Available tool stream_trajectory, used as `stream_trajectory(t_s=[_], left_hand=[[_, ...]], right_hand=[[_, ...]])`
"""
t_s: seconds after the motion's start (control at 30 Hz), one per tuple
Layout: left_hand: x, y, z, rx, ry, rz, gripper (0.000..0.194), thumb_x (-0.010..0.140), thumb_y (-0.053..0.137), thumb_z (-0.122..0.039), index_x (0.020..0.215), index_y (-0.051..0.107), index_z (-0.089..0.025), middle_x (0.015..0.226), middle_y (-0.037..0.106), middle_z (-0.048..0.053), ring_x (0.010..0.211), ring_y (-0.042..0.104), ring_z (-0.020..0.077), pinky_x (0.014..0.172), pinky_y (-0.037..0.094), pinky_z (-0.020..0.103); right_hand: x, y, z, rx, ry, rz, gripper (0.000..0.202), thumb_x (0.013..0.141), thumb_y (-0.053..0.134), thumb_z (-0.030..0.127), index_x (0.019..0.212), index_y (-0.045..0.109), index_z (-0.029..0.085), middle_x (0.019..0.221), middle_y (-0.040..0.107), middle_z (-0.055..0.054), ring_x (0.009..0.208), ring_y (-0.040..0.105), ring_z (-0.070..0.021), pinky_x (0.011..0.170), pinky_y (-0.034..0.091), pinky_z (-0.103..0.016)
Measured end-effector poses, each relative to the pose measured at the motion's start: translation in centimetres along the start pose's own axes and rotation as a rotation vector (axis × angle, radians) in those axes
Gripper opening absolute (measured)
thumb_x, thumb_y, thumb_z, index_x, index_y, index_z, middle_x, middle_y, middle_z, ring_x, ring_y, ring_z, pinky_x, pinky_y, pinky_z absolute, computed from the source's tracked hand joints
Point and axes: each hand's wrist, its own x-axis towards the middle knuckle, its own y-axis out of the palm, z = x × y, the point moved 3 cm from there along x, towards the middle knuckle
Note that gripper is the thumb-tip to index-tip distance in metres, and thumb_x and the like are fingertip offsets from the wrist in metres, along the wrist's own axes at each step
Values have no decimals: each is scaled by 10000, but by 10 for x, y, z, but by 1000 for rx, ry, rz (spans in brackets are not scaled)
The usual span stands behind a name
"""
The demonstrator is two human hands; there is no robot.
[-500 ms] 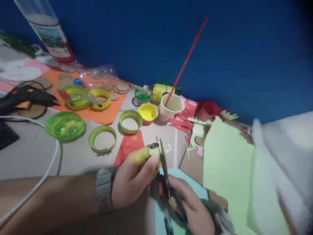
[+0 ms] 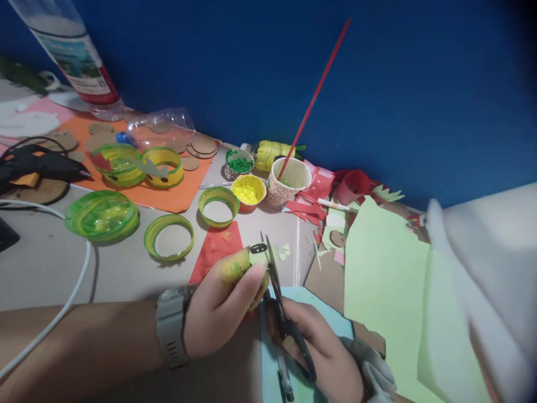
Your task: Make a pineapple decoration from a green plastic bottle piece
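Observation:
My left hand (image 2: 224, 305), with yellow and green paint on its fingers and a grey watch at the wrist, pinches a small pale green paper piece (image 2: 257, 258) that bears a black oval mark. My right hand (image 2: 321, 350) grips black-handled scissors (image 2: 289, 327). The scissor blades point up, slightly apart, at the right edge of the paper piece. Small pale green scraps (image 2: 285, 251) lie on the table just beyond the blades. Under my left hand is a red paper sheet (image 2: 220, 246).
Yellow-green rings (image 2: 169, 238), a green plastic piece (image 2: 103, 215), paint cups (image 2: 249, 191) and a paper cup (image 2: 289, 182) with a red stick stand ahead. A glue gun (image 2: 42, 167) lies left, green paper (image 2: 381, 280) right. A white cable (image 2: 79, 285) crosses my left forearm.
The whole view has shifted slightly, so objects appear a little further left. Both hands keep their holds, and the scissor blades stay beside the paper piece.

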Motion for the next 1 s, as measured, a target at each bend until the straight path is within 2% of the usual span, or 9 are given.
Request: stream_trajectory(t_s=[0.53, 0.67, 0.8, 1.0], left_hand=[[1, 1, 4, -144, -31, -23, 394, 1002, 347, -350, 643, 381, -191, 594, 357, -51, 524, 321, 86, 501, 290, 234], [1, 1, 6, -177, -48, -67, 378, 995, 364, -357, 652, 380, -197, 579, 344, -57, 513, 309, 89, 488, 280, 236], [1, 1, 5, -156, -32, -87, 374, 995, 369, -341, 650, 380, -196, 575, 358, -59, 518, 326, 85, 496, 291, 228], [3, 0, 0, -124, -8, -69, 393, 998, 354, -340, 634, 355, -192, 559, 334, -59, 499, 297, 80, 476, 276, 227]], right_hand=[[-2, 0, -3, -25, -4, 19, 502, 903, 420, 650, 727, 423, 180, 662, 390, 24, 622, 364, -122, 573, 292, -239], [-1, 0, -2, -28, 1, 20, 515, 899, 412, 661, 715, 414, 180, 651, 367, 30, 595, 342, -115, 551, 279, -239], [-1, 0, -3, -40, 16, 15, 501, 911, 413, 636, 706, 409, 179, 647, 364, 30, 597, 341, -115, 555, 282, -238], [-1, 1, -4, -57, 40, 28, 540, 879, 416, 687, 700, 411, 177, 638, 368, 28, 590, 342, -116, 546, 277, -241]])
